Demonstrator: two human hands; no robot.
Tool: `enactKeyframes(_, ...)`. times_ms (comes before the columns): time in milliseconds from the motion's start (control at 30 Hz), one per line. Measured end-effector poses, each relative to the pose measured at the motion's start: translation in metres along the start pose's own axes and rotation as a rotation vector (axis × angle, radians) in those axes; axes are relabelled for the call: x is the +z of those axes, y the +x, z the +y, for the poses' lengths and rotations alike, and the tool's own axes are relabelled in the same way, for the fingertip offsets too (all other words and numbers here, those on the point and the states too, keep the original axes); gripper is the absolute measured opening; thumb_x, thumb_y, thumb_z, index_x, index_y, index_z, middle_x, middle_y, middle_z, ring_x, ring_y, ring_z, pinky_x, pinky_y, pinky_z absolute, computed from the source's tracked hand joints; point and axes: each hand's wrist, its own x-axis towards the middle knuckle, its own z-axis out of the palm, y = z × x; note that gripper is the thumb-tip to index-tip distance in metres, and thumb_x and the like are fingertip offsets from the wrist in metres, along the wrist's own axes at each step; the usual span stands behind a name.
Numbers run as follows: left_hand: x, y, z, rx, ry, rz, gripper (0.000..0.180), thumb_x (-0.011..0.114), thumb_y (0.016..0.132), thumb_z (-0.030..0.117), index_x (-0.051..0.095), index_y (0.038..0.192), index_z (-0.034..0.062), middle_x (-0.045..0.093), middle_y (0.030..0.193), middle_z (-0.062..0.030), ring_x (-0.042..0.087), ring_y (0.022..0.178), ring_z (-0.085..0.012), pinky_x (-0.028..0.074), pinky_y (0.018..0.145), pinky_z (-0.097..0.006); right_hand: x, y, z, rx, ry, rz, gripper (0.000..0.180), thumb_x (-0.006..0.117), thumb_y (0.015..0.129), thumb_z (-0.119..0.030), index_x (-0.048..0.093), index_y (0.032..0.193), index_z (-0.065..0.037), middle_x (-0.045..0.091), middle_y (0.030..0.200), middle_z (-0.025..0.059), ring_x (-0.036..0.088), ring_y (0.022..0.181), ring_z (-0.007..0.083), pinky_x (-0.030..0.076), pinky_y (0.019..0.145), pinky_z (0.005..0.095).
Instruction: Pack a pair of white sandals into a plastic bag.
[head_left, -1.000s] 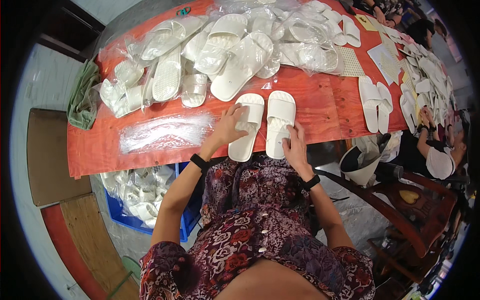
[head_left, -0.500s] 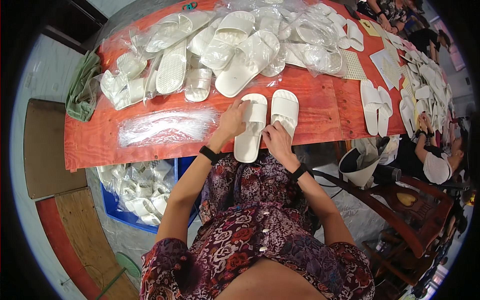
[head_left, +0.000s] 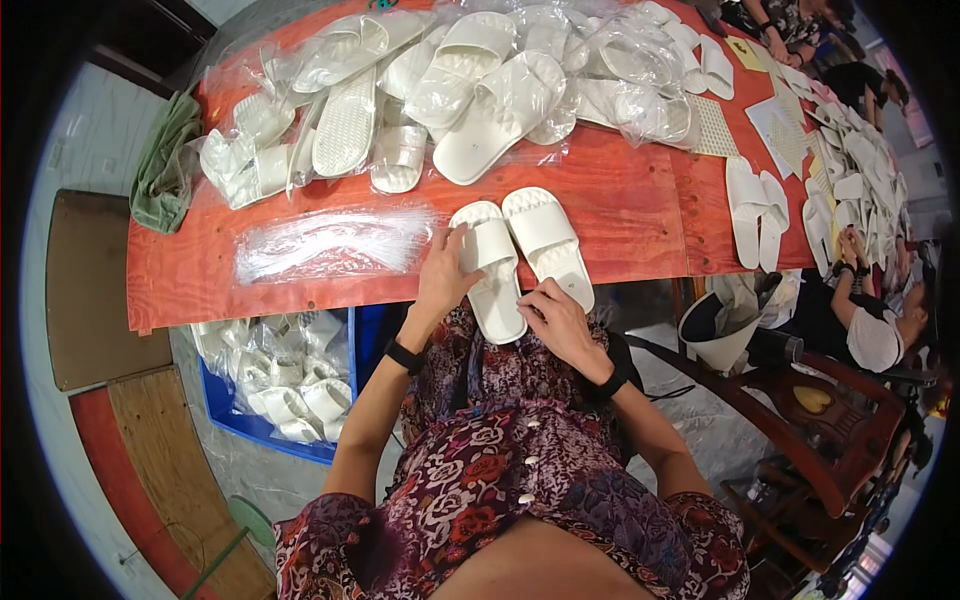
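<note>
Two white slide slippers lie side by side at the table's front edge, toes away from me, heels overhanging toward my lap. My left hand (head_left: 440, 272) is closed on the side of the left slipper (head_left: 494, 300), fingers along its outer edge and thumb by the strap. The right slipper (head_left: 541, 222) is tilted, its toe leaning left. Across its heel part reaches my right hand (head_left: 565, 328), fingers bent and a little apart, tips by the left slipper's inner edge. Whether those tips press on that edge is hard to see. Both slippers are unbagged.
Bagged white slippers (head_left: 480, 130) are heaped on the red table (head_left: 640, 220). A bundle of clear plastic bags (head_left: 330, 245) lies left, above a blue bin (head_left: 270, 435) of bagged slippers. Another white pair (head_left: 745, 215) lies right. A wooden chair (head_left: 830, 430) and other people are beyond.
Both slippers have turned, toes swinging left, and the left one has come nearer me. My left hand has moved left and nearer; my right hand has shifted nearer me.
</note>
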Motion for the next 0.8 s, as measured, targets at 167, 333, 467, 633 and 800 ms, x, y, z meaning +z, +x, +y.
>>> enactKeyframes(167, -0.016, -0.005, 0.032, 0.21, 0.195, 0.059, 0.067, 0.077, 0.066, 0.014, 0.05, 0.127, 0.0062, 0.048, 0.127, -0.0176, 0.048, 0.113, -0.0362, 0.044, 0.092, -0.043, -0.003, 0.001, 0.009, 0.062, -0.056, 0.05, 0.009, 0.066, 0.082, -0.013, 0.065, 0.089, -0.007, 0.053, 0.087, 0.0084, 0.059, 0.077, 0.0287, 0.048, 0.066, 0.039)
enactKeyframes(333, -0.001, -0.025, 0.061, 0.552, 0.148, -0.105, 0.057, 0.073, 0.072, 0.015, 0.054, 0.125, 0.0113, 0.057, 0.115, -0.0127, 0.053, 0.108, -0.0319, 0.038, 0.094, -0.043, -0.007, 0.004, 0.006, 0.017, -0.082, 0.085, 0.01, 0.067, 0.08, -0.011, 0.064, 0.088, -0.006, 0.053, 0.086, 0.0089, 0.057, 0.08, 0.0292, 0.047, 0.067, 0.0396)
enactKeyframes(467, 0.023, -0.031, 0.056, 0.378, 0.153, -0.257, 0.04, 0.068, 0.079, 0.015, 0.059, 0.117, 0.0071, 0.066, 0.099, -0.0105, 0.061, 0.093, -0.027, 0.038, 0.089, -0.04, -0.01, 0.002, 0.008, 0.013, -0.018, 0.094, 0.021, 0.067, 0.079, -0.008, 0.062, 0.099, -0.006, 0.053, 0.094, 0.011, 0.058, 0.084, 0.0294, 0.048, 0.07, 0.0382)
enactKeyframes(633, 0.032, -0.035, 0.04, 0.332, -0.06, -0.086, 0.02, 0.064, 0.083, 0.014, 0.067, 0.102, 0.0084, 0.068, 0.089, -0.01, 0.063, 0.086, -0.0257, 0.039, 0.084, -0.038, -0.024, -0.007, 0.004, 0.12, 0.112, 0.109, 0.029, 0.068, 0.081, -0.01, 0.059, 0.108, -0.005, 0.054, 0.101, 0.0111, 0.061, 0.087, 0.0273, 0.049, 0.071, 0.0363)
enactKeyframes(800, 0.033, -0.038, 0.035, 0.318, -0.081, -0.078, 0.014, 0.063, 0.084, 0.014, 0.069, 0.095, 0.0104, 0.067, 0.084, -0.0089, 0.063, 0.082, -0.0256, 0.038, 0.081, -0.038, -0.027, -0.01, 0.006, 0.178, 0.141, 0.142, 0.021, 0.068, 0.082, -0.012, 0.058, 0.1, -0.003, 0.057, 0.091, 0.012, 0.062, 0.08, 0.028, 0.049, 0.068, 0.0355)
